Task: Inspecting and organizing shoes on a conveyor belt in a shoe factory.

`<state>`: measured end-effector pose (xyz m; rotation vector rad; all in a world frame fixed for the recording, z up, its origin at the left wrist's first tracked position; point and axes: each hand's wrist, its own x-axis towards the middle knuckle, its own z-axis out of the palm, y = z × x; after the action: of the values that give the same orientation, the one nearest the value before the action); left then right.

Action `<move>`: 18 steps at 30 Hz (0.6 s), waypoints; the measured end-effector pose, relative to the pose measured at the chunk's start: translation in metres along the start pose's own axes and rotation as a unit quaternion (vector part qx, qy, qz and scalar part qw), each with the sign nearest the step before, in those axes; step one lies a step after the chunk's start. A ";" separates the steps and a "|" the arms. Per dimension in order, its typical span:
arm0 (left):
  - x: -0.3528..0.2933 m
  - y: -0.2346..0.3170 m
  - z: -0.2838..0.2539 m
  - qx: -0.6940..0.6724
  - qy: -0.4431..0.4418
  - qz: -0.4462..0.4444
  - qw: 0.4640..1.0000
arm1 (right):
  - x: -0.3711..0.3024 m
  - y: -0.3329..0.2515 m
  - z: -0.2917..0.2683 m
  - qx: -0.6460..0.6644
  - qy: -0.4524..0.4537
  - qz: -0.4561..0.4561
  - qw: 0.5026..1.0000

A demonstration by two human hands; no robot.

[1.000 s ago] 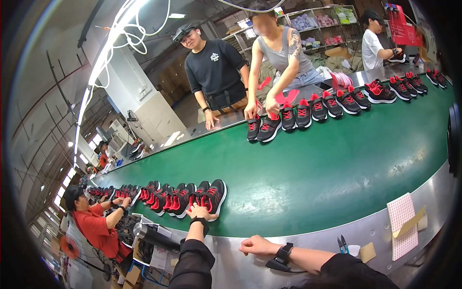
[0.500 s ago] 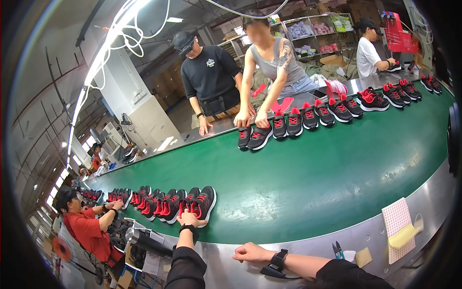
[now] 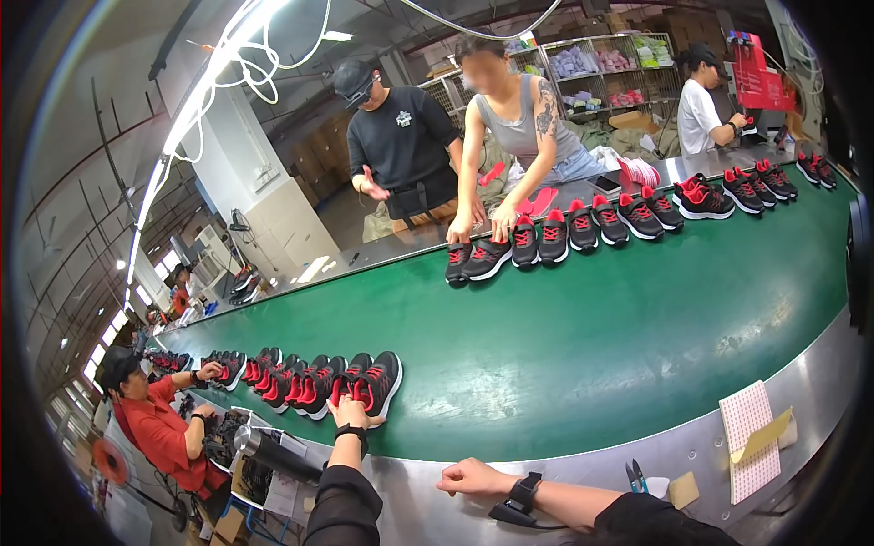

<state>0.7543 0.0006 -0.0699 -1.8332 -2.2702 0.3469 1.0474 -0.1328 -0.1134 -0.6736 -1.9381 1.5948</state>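
My left hand (image 3: 350, 413) is closed at the heel of a black sneaker (image 3: 383, 379) with red lining and a white sole. That sneaker stands at the right end of a row of matching sneakers (image 3: 312, 380) on the green conveyor belt (image 3: 510, 355). Some of my fingers are hidden by the shoe's heel. My right hand (image 3: 472, 477) rests loosely curled on the metal edge (image 3: 583, 466) of the belt, with nothing visible in it.
Across the belt, a person in a grey top handles a pair of sneakers (image 3: 478, 260) beside another row (image 3: 596, 222). Near my right arm lie small snips (image 3: 636, 475), a yellow pad (image 3: 684, 488) and a dotted sheet (image 3: 752, 441). A steel flask (image 3: 273, 453) leans at lower left.
My hands keep nearly the same places. The person in black has lifted a hand off the far edge. At left, the person in red has drawn one hand back from the sneakers.
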 end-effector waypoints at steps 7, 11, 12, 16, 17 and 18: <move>-0.014 0.025 -0.023 0.075 0.001 -0.078 0.994 | -0.005 0.003 -0.005 0.008 0.006 -0.013 1.000; -0.010 0.019 -0.012 0.057 -0.025 -0.077 0.995 | -0.009 0.002 -0.007 0.009 0.008 -0.008 1.000; -0.009 0.021 -0.012 0.056 -0.025 -0.075 0.995 | -0.012 0.001 -0.008 0.020 0.013 -0.009 1.000; -0.009 0.023 -0.009 0.046 -0.006 -0.087 0.995 | -0.014 0.008 -0.008 0.022 0.022 -0.011 0.999; -0.010 0.022 -0.007 0.041 -0.006 -0.090 0.995 | -0.015 0.008 -0.008 0.018 0.021 -0.007 1.000; -0.010 0.021 -0.005 0.039 -0.006 -0.090 0.995 | -0.016 0.007 -0.008 0.016 0.021 -0.004 1.000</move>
<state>0.7774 -0.0044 -0.0716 -1.5786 -2.3725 0.4107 1.0643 -0.1365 -0.1205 -0.6815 -1.8791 1.5901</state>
